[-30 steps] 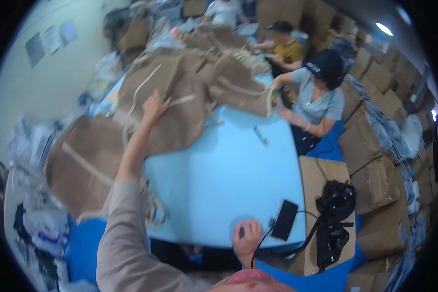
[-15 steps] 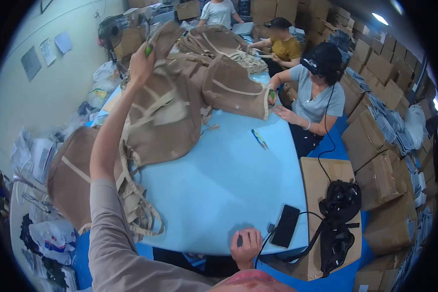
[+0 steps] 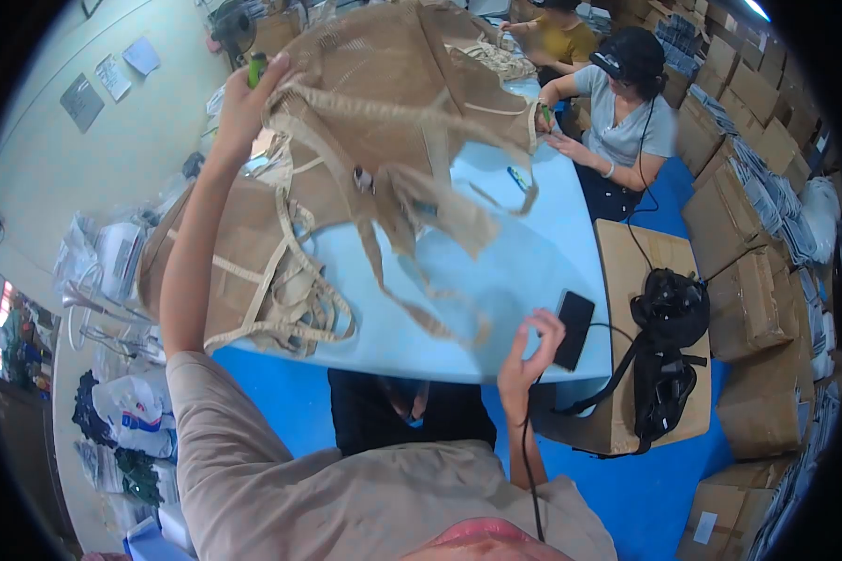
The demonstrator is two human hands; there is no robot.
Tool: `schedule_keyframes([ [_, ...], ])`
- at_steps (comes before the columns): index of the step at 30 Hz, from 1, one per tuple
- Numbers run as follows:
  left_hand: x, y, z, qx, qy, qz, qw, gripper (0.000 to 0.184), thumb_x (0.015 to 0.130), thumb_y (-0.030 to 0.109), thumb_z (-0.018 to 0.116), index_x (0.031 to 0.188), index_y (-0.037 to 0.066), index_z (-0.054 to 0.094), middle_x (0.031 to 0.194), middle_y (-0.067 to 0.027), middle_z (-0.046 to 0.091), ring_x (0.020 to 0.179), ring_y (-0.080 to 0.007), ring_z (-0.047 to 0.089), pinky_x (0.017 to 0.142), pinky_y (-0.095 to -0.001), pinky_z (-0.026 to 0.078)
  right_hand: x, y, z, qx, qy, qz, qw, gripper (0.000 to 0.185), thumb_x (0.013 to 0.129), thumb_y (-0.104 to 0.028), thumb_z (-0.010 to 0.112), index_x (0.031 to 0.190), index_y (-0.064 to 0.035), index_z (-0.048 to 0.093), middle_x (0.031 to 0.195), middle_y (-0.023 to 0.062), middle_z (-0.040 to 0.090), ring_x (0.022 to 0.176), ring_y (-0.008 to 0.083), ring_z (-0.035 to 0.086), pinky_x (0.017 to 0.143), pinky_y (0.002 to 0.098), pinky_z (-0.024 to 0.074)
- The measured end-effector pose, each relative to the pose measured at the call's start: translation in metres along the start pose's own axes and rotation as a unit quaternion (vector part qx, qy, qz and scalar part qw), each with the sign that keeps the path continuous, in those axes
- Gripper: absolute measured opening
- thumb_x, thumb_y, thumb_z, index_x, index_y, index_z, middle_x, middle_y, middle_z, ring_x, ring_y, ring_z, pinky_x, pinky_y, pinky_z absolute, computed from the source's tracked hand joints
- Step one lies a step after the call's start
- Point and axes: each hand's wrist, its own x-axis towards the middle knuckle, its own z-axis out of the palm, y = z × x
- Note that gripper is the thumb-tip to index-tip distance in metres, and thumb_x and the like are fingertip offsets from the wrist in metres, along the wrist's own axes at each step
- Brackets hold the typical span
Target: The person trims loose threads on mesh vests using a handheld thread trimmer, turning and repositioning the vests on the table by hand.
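Observation:
My left hand (image 3: 240,114) is raised at the upper left, its fingers closed on a large brown mesh fabric piece (image 3: 374,70) with beige trim. A green-handled tool (image 3: 256,70), perhaps thread snips, also sits in that hand; its blades are hidden. From the piece, beige straps (image 3: 370,248) swing down over the table, blurred by motion. My right hand (image 3: 530,351) hovers at the table's front edge, beside a black phone (image 3: 573,327), with fingers loosely curled and apart. It holds nothing I can see. Another brown mesh piece (image 3: 225,224) lies at the left with tangled straps (image 3: 299,299).
Blue-and-yellow snips (image 3: 517,178) lie on the light blue table (image 3: 552,243). A co-worker in a grey top (image 3: 627,122) handles brown fabric at the right side; another person (image 3: 561,42) sits beyond. A box (image 3: 617,411) bears black straps (image 3: 669,318) and a cable. Cartons (image 3: 753,299) line the right.
My left hand has pulled the mesh piece toward me, spreading it and swinging its straps over the table. My right hand has lifted and its fingers have loosened. The view has tilted down.

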Motion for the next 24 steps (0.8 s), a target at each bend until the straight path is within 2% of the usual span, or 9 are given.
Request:
schedule_keyframes([
  [4, -0.058, 0.028, -0.015, -0.012, 0.013, -0.042, 0.999, 0.035, 0.109, 0.038, 0.070, 0.100, 0.004, 0.075, 0.084, 0.0060, 0.064, 0.079, -0.0047, 0.054, 0.073, -0.0271, 0.045, 0.033, -0.049, 0.002, 0.107, 0.011, -0.031, 0.994, 0.025, 0.106, -0.015, 0.061, 0.125, 0.0013, 0.064, 0.136, 0.0194, 0.063, 0.131, 0.0363, 0.058, 0.116, 0.0487, 0.0414],
  [8, -0.066, 0.057, -0.037, 0.086, 0.025, 0.029, 0.996, 0.040, 0.106, 0.037, 0.073, 0.098, -0.002, 0.073, 0.076, 0.0031, 0.061, 0.074, -0.0061, 0.050, 0.069, -0.0279, 0.045, 0.063, -0.096, 0.026, 0.170, -0.105, -0.030, 0.979, 0.036, 0.108, -0.022, 0.060, 0.134, 0.0021, 0.063, 0.143, 0.0194, 0.061, 0.137, 0.0346, 0.056, 0.119, 0.0464, 0.0398],
  [10, -0.064, 0.082, -0.039, 0.138, 0.011, 0.092, 0.986, 0.042, 0.100, 0.036, 0.076, 0.095, -0.006, 0.073, 0.070, -0.0053, 0.065, 0.066, -0.0144, 0.060, 0.066, -0.0355, 0.049, 0.084, -0.118, 0.040, 0.190, -0.149, -0.086, 0.967, 0.047, 0.107, -0.028, 0.061, 0.144, 0.0022, 0.060, 0.146, 0.0199, 0.063, 0.138, 0.0327, 0.057, 0.121, 0.0444, 0.0381],
  [12, -0.061, 0.092, -0.035, 0.215, 0.007, 0.092, 0.972, 0.030, 0.103, 0.028, 0.077, 0.092, 0.000, 0.074, 0.073, 0.0035, 0.062, 0.070, -0.0043, 0.051, 0.061, -0.0280, 0.043, 0.109, -0.142, 0.049, 0.231, -0.201, -0.092, 0.948, 0.056, 0.106, -0.030, 0.063, 0.150, 0.0034, 0.055, 0.146, 0.0208, 0.065, 0.136, 0.0310, 0.059, 0.119, 0.0436, 0.0403],
  [14, -0.071, 0.129, -0.005, 0.252, -0.029, 0.140, 0.957, 0.042, 0.095, 0.035, 0.077, 0.094, -0.006, 0.074, 0.074, -0.0182, 0.072, 0.069, -0.0325, 0.073, 0.069, -0.0463, 0.055, 0.122, -0.163, 0.055, 0.266, -0.252, -0.095, 0.925, 0.065, 0.105, -0.032, 0.065, 0.156, 0.0045, 0.050, 0.145, 0.0218, 0.066, 0.134, 0.0293, 0.061, 0.118, 0.0428, 0.0426],
  [16, -0.088, 0.147, 0.028, 0.301, -0.062, 0.134, 0.942, 0.041, 0.092, 0.038, 0.077, 0.094, -0.003, 0.076, 0.085, -0.0260, 0.075, 0.081, -0.0452, 0.075, 0.077, -0.0534, 0.059, 0.128, -0.176, 0.058, 0.386, -0.371, 0.041, 0.843, 0.083, 0.103, -0.037, 0.069, 0.166, 0.0063, 0.036, 0.142, 0.0246, 0.069, 0.128, 0.0261, 0.065, 0.112, 0.0400, 0.0477],
  [20, -0.122, 0.128, 0.087, 0.294, -0.229, 0.126, 0.919, 0.033, 0.093, 0.032, 0.074, 0.103, 0.000, 0.077, 0.089, -0.0268, 0.076, 0.083, -0.0463, 0.074, 0.081, -0.0558, 0.059, 0.112, -0.162, 0.064, 0.422, -0.405, 0.151, 0.797, 0.096, 0.098, -0.028, 0.079, 0.171, 0.0037, 0.025, 0.146, 0.0177, 0.064, 0.125, 0.0213, 0.066, 0.109, 0.0364, 0.0494],
  [21, -0.131, 0.124, 0.091, 0.290, -0.230, 0.126, 0.920, 0.033, 0.093, 0.032, 0.074, 0.103, 0.000, 0.077, 0.089, -0.0268, 0.076, 0.083, -0.0463, 0.074, 0.081, -0.0558, 0.059, 0.112, -0.154, 0.067, 0.384, -0.419, 0.172, 0.804, 0.102, 0.090, -0.014, 0.087, 0.171, 0.0005, 0.027, 0.145, 0.0125, 0.063, 0.127, 0.0210, 0.065, 0.111, 0.0364, 0.0487],
  [24, -0.150, 0.105, 0.098, 0.235, -0.278, 0.103, 0.926, 0.037, 0.096, 0.036, 0.074, 0.102, 0.000, 0.078, 0.085, -0.0257, 0.075, 0.082, -0.0465, 0.074, 0.078, -0.0554, 0.059, 0.094, -0.119, 0.084, 0.324, -0.406, 0.146, 0.842, 0.091, 0.084, -0.007, 0.088, 0.162, 0.0019, 0.041, 0.154, 0.0137, 0.056, 0.139, 0.0218, 0.056, 0.116, 0.0370, 0.0461],
])
